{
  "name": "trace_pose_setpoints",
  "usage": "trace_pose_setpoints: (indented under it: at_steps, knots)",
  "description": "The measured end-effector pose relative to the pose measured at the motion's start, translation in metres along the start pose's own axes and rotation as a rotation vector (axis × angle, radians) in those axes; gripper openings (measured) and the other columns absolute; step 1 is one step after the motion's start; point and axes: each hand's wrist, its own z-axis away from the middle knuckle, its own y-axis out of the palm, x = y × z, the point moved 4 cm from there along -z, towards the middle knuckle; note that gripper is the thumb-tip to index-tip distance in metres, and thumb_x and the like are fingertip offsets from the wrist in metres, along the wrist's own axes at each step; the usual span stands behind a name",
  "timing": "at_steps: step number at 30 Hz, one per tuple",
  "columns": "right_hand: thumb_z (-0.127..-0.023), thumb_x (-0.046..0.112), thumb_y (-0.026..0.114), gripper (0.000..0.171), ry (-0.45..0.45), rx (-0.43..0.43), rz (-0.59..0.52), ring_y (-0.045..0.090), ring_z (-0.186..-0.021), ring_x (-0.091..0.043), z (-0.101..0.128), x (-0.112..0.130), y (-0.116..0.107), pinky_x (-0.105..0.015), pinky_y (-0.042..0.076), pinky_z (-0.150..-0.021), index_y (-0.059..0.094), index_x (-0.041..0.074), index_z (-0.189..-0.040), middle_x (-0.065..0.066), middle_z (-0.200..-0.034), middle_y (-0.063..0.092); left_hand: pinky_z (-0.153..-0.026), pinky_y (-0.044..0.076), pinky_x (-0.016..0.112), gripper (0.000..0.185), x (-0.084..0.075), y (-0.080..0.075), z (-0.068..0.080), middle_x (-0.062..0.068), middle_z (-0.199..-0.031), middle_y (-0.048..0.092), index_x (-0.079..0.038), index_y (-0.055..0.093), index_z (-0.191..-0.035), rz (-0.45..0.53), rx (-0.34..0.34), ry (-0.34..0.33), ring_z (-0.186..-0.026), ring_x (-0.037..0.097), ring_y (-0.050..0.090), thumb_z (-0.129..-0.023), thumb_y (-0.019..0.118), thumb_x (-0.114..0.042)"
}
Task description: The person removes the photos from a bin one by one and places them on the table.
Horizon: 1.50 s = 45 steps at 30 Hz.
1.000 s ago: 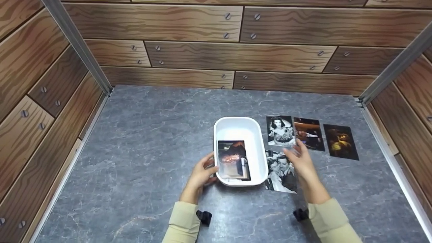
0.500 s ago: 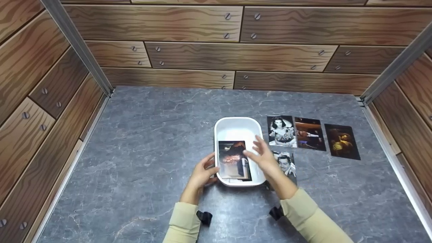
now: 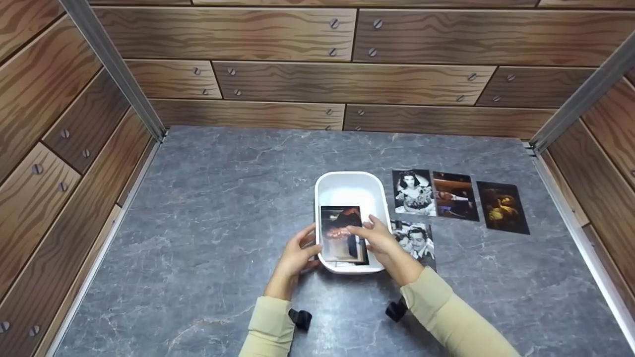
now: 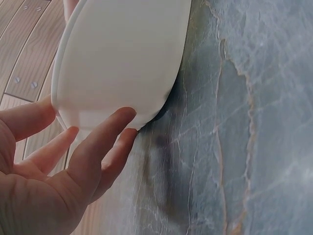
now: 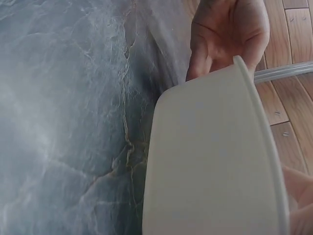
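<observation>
Currently, the white tub (image 3: 350,191) is pinched by the left hand (image 3: 296,254); whether the photograph (image 3: 340,248) inside is gripped by the right hand (image 3: 381,241) cannot be told. By clinging, the print beneath (image 3: 338,263) could be dragged along.

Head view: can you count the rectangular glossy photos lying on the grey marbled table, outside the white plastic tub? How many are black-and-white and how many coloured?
Black-and-white rectangular photos: 2
Dark coloured rectangular photos: 2
Total: 4
</observation>
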Motion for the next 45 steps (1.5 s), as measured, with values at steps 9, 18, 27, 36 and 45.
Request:
trace_pose_setpoints:
  at_steps: [9,18,27,36,45]
  knots:
    - [-0.081,0.010,0.066,0.064,-0.068,-0.057,0.161,0.049,-0.120,-0.036,-0.014,-0.001,0.011,-0.047,0.040,-0.107,0.042,-0.013,-0.136,-0.030,-0.134,0.051,-0.071,0.060,0.035,0.061,-0.001,0.000,0.000,0.025,-0.142,0.046,-0.008,0.040,-0.147,0.007,-0.002,-0.013,-0.106,0.025,0.062,-0.090,0.060,0.000]
    - [-0.076,0.002,0.060,0.063,-0.116,-0.104,0.201,0.051,-0.118,-0.033,-0.016,-0.001,0.014,-0.043,0.039,-0.108,0.046,-0.010,-0.137,-0.029,-0.133,0.054,-0.074,0.060,0.037,0.061,-0.003,0.000,0.002,0.027,-0.141,0.046,-0.007,0.039,-0.147,0.012,0.004,-0.002,-0.105,0.024,0.061,-0.090,0.060,0.000]
    - [-0.073,-0.006,0.059,0.073,-0.189,-0.139,0.235,0.056,-0.106,-0.033,-0.008,-0.002,0.009,-0.038,0.049,-0.094,0.037,-0.009,-0.142,-0.032,-0.125,0.053,-0.075,0.060,0.037,0.061,0.000,-0.001,0.001,0.027,-0.141,0.047,-0.006,0.040,-0.147,0.023,0.009,-0.001,-0.107,0.028,0.062,-0.090,0.059,0.001]
    - [-0.073,-0.008,0.060,0.070,-0.270,-0.198,0.357,0.059,-0.089,-0.028,0.000,0.004,0.005,-0.026,0.051,-0.070,0.041,-0.002,-0.140,-0.026,-0.114,0.054,-0.076,0.060,0.038,0.060,-0.001,-0.001,0.000,0.027,-0.143,0.045,-0.008,0.039,-0.147,-0.003,0.018,0.006,-0.112,0.030,0.061,-0.091,0.059,-0.001]
    - [-0.076,-0.013,0.057,0.067,-0.323,-0.170,0.322,0.050,-0.073,-0.015,0.004,0.013,0.000,-0.020,0.046,-0.061,0.042,0.002,-0.139,-0.017,-0.099,0.053,-0.074,0.060,0.035,0.060,0.000,-0.001,-0.001,0.026,-0.142,0.046,-0.007,0.040,-0.147,0.005,0.022,0.008,-0.107,0.026,0.062,-0.091,0.060,-0.001]
